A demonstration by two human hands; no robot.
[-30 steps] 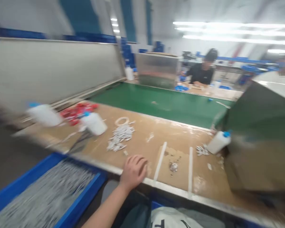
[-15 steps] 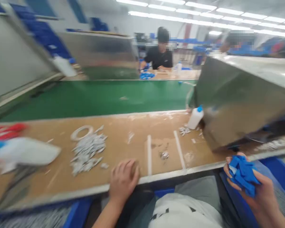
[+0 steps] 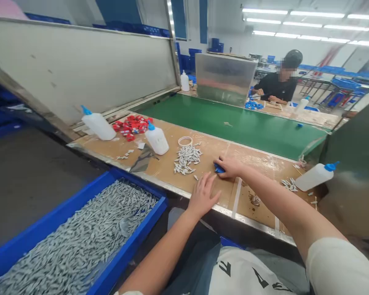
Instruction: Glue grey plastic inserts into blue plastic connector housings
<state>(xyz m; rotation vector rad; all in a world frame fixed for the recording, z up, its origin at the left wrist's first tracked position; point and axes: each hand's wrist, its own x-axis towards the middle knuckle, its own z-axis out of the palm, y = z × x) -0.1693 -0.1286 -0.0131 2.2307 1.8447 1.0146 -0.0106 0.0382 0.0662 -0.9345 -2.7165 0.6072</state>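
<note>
My right hand (image 3: 229, 166) is on the brown tabletop (image 3: 215, 143), its fingers closed around blue pieces (image 3: 219, 168); most of them are hidden under the hand. Just below and to the left, my left hand (image 3: 203, 194) rests near the table's front edge, fingers spread and holding nothing. A pile of small grey pieces (image 3: 187, 159) lies left of both hands, with a roll of white tape (image 3: 185, 141) behind it. One loose grey piece (image 3: 196, 178) is beside my left fingertips.
Glue bottles (image 3: 157, 140) and red pieces (image 3: 135, 126) stand at the left. A blue bin (image 3: 162, 205) of grey pieces is lower left. Behind runs a green belt (image 3: 203, 110); a person (image 3: 278, 88) sits beyond. Another bottle (image 3: 315, 177) is near the metal box (image 3: 353, 164).
My right hand has brought the blue pieces from the far right to the tabletop near my left hand. The view has turned left, showing more of the bin and bottles.
</note>
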